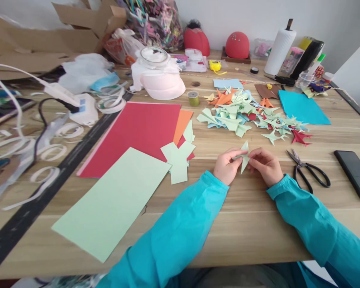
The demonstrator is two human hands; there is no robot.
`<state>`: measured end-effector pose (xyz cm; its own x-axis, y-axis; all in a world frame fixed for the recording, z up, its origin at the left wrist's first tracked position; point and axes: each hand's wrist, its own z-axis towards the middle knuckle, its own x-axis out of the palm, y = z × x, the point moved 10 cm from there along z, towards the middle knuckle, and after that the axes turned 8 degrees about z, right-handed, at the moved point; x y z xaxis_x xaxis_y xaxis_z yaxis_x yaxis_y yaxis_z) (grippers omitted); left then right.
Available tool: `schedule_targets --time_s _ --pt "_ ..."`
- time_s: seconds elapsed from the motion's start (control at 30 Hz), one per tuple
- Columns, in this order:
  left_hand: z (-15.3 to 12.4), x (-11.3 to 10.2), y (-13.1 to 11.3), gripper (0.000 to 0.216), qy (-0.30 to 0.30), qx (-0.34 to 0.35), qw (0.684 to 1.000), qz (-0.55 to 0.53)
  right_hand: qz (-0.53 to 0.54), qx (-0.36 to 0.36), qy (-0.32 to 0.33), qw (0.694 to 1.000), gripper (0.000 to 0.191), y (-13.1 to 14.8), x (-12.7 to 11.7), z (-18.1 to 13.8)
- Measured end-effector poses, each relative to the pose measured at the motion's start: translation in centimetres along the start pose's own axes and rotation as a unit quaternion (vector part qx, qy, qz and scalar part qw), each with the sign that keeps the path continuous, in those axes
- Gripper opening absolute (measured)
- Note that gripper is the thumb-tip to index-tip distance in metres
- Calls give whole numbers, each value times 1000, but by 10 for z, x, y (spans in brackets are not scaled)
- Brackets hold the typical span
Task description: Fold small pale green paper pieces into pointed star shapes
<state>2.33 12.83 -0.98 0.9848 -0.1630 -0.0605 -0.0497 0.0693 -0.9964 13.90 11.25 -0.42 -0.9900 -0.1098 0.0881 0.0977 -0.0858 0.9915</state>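
Observation:
My left hand (226,165) and my right hand (266,165) meet just above the wooden table (243,224), both pinched on a small folded pale green paper piece (245,157). The piece points up and down between my fingertips. Both arms wear teal sleeves. Behind my hands lies a pile of folded paper figures (243,114) in pale green, orange, blue and red.
Black scissors (308,171) and a dark phone (354,174) lie to the right. A large pale green sheet (114,204), a red sheet (138,134) and small green cut squares (178,160) lie to the left. A teal sheet (301,107) sits far right. Tape rolls, cardboard and clutter fill the left and back.

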Motion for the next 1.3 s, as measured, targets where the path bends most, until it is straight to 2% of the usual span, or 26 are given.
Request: schedule_targets --time_s 0.2,0.47,0.77,1.0,1.3 --pt "1 0 1 19 2 -4 1000 -6 -47 -6 29 998 13 0 5 -1" --pt "-1 3 4 19 5 -22 999 -49 8 22 -9 1000 15 -2 -1 0" --pt "0 -4 3 18 -18 -15 1000 12 -41 -7 37 998 10 2 6 -1" --pt "-2 -1 2 17 -9 -28 999 -33 -7 17 3 1000 13 0 2 -1" --pt "-3 4 -4 14 6 10 999 -40 68 54 -42 995 16 -11 -10 0"
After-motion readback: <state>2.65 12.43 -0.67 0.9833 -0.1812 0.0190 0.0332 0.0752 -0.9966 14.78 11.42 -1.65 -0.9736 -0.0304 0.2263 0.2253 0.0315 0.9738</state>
